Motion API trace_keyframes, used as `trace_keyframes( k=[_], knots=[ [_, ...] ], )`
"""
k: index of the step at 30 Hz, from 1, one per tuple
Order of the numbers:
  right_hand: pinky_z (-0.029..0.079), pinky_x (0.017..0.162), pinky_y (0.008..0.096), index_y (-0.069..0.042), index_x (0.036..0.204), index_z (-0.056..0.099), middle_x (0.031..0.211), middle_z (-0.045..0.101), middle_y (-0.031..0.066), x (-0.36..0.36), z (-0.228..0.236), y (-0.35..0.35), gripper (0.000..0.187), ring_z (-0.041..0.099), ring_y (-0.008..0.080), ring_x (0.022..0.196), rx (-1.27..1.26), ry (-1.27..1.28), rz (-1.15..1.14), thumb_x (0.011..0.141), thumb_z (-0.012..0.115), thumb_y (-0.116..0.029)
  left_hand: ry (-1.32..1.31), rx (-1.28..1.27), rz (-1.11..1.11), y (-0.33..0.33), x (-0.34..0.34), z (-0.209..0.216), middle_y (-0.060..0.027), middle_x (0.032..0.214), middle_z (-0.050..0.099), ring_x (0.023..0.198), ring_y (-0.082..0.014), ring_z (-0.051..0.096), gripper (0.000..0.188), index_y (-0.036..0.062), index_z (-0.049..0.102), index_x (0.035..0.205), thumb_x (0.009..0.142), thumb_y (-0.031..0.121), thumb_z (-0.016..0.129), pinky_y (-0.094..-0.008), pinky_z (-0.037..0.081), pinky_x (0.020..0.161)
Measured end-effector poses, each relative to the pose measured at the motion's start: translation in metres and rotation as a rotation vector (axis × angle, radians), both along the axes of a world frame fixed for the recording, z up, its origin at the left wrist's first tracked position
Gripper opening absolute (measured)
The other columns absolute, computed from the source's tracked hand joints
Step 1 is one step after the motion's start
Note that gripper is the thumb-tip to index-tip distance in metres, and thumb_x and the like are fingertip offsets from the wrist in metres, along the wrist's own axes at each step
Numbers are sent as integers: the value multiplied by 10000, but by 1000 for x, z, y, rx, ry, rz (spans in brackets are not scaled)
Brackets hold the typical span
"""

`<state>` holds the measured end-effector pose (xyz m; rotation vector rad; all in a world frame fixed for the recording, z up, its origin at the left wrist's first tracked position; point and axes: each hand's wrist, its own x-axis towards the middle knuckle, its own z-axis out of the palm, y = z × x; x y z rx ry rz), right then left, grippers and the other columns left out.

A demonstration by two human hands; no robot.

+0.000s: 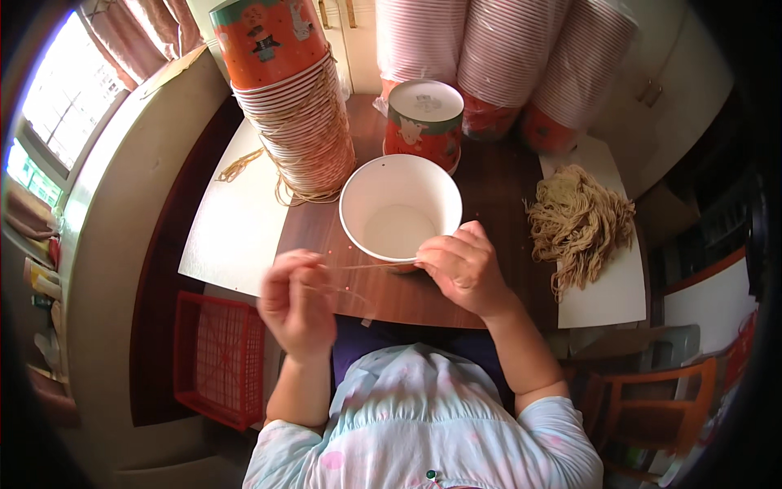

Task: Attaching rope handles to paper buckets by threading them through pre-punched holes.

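Observation:
A white-lined paper bucket [360,204] stands mouth up at the table's near middle. My right hand [466,273] is at its near right rim, thumb and fingers pinched on a thin tan cord [371,266]. That cord runs taut leftward to my left hand [297,306], which is raised left of the bucket with its fingers closed on the cord. Motion smears the left hand somewhat. A faint loose length of cord curves below the taut part. Whether the right fingers also grip the bucket's rim, I cannot tell.
An upside-down bucket [425,102] stands behind. A tall bucket stack [297,122] draped with cords rises at back left. Plastic-wrapped bucket stacks [509,53] line the back right. A tan cord heap [580,220] lies right, a red crate [218,359] below left, a wooden chair [652,403] at right.

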<state>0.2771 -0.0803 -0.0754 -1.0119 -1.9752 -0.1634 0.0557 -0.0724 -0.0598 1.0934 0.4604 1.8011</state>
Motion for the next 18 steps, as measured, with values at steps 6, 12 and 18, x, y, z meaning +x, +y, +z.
trace_keyframes(
  k=[6, 12, 18],
  knots=[
    [425, 670, 320, -80, 784, 658, 820, 674, 37, 45, 23, -11, 159, 598, 206, 711, -157, 9, 122, 679, 757, -14, -193, -199, 206, 57, -60, 29, -112, 870, 681, 551, -78, 522, 200, -12, 649, 1014, 949, 162, 576, -218, 426, 528],
    [447, 762, 302, -90, 974, 685, 1029, 670, 65, 76, 58, -26, 337, 609, 221, 864, -414, -148, 72, 665, 803, -156, 274, -268, -47, 47, -12, 25, -65, 796, 661, 647, -83, 579, 199, -27, 683, 981, 941, 141, 584, -214, 455, 545],
    [459, 832, 283, 39, 1073, 638, 965, 657, 93, 44, 103, 4, 413, 592, 140, 905, -918, 500, 219, 947, 557, -346, 787, 18, -132, 30, 58, 48, -55, 731, 664, 629, -75, 608, 132, -24, 679, 960, 903, 76, 614, -209, 474, 546]
  ],
)
